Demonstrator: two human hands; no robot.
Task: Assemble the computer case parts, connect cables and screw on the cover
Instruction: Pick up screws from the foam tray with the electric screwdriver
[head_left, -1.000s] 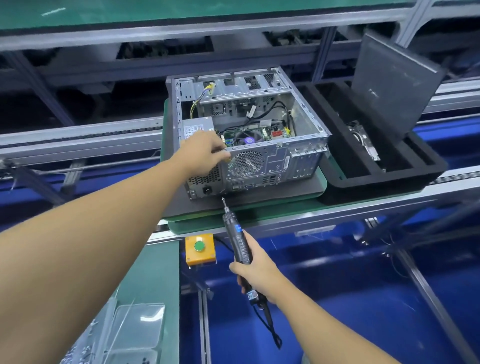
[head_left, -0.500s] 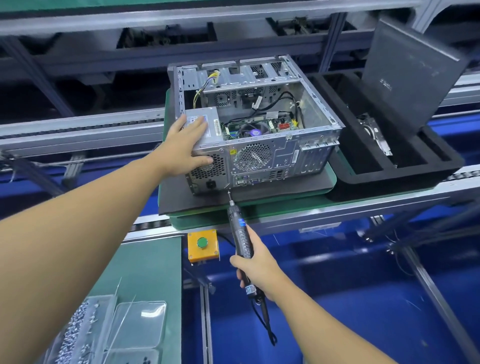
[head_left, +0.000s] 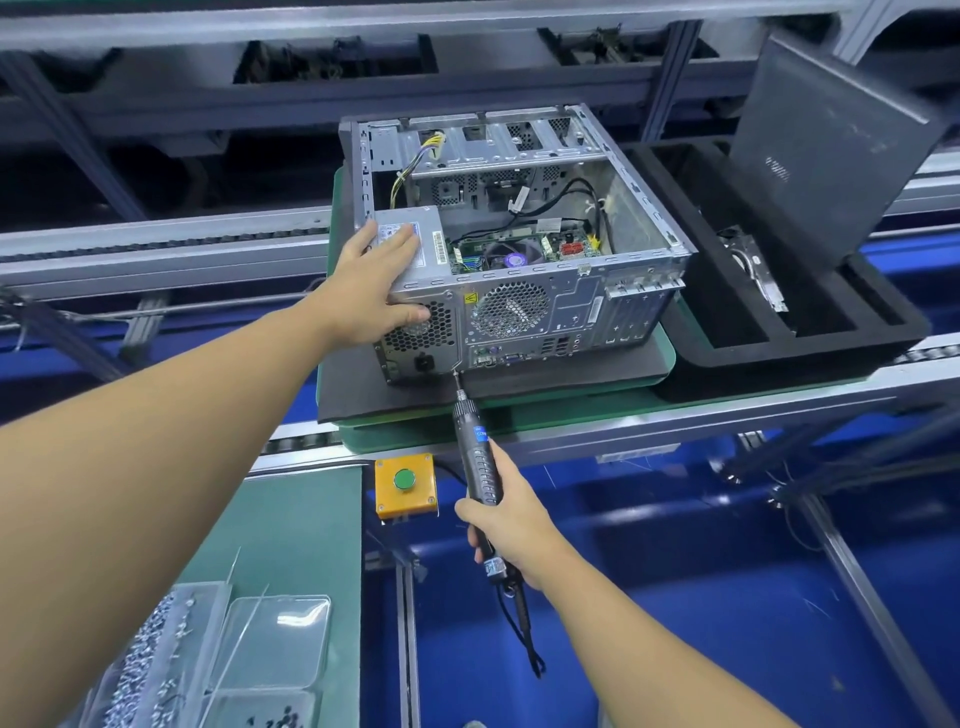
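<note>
Left hand (head_left: 371, 296): fingers straight, slightly spread, flat on top of power supply (head_left: 423, 249); thumb down on rear grille. Right hand (head_left: 511, 522): fingers curled round electric screwdriver (head_left: 478, 452), bit tip touching lower rear edge of computer case (head_left: 561, 306) (screw itself too small to tell). Case open on top, sits on black mat (head_left: 519, 387). Just right: foam tray (head_left: 810, 358), dark cover panel (head_left: 831, 145) leaning in it. Yellow button box (head_left: 406, 486) below; screw bins (head_left: 156, 660) bottom left.

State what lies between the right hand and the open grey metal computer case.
In the head view, only the black electric screwdriver that the right hand grips: its bit reaches the lower rear edge of the grey metal computer case, above the dark mat.
</note>
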